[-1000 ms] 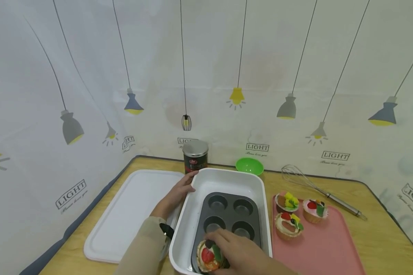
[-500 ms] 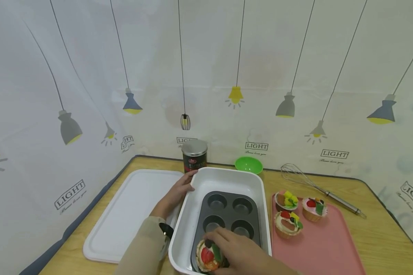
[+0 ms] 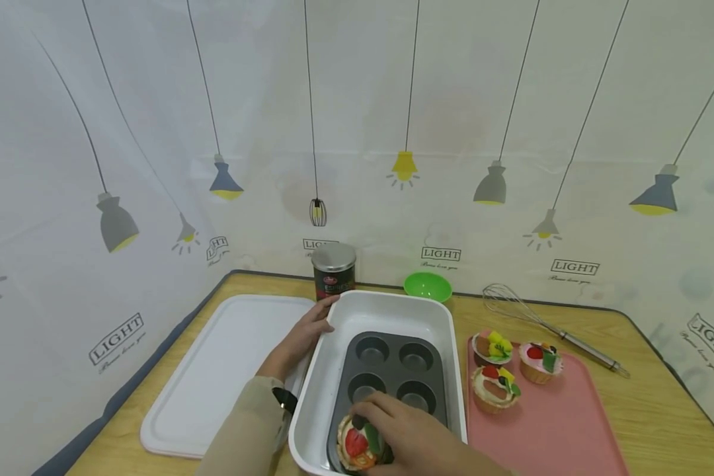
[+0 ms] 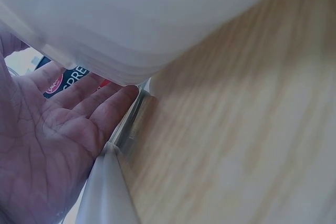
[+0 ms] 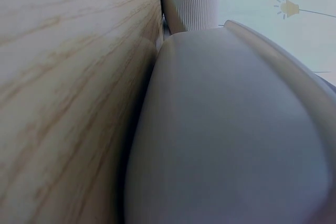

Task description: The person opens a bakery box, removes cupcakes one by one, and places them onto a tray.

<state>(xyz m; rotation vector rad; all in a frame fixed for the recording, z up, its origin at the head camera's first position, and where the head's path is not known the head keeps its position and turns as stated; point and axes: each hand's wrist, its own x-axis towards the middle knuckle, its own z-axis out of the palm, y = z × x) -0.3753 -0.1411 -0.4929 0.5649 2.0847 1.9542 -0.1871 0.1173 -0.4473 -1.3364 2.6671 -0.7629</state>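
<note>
A fruit tart with cream, strawberry and a green slice sits at a near-left cup of the dark muffin tin. My right hand holds the tart by its right side, fingers over the top edge; the thumb is partly hidden. The tin lies inside a deep white baking dish. Along the dish's left wall rests my left hand, thumb at the rim. In the left wrist view its fingers lie fairly straight against the outside of the dish. The right wrist view shows a pale wall and no hand.
Three fruit tarts stand on a pink tray at right. A whisk lies behind it. A coffee can and a green bowl stand behind the dish. A white board lies at left.
Only the head view has shifted slightly. Both hands and the held fruit tart stay in place.
</note>
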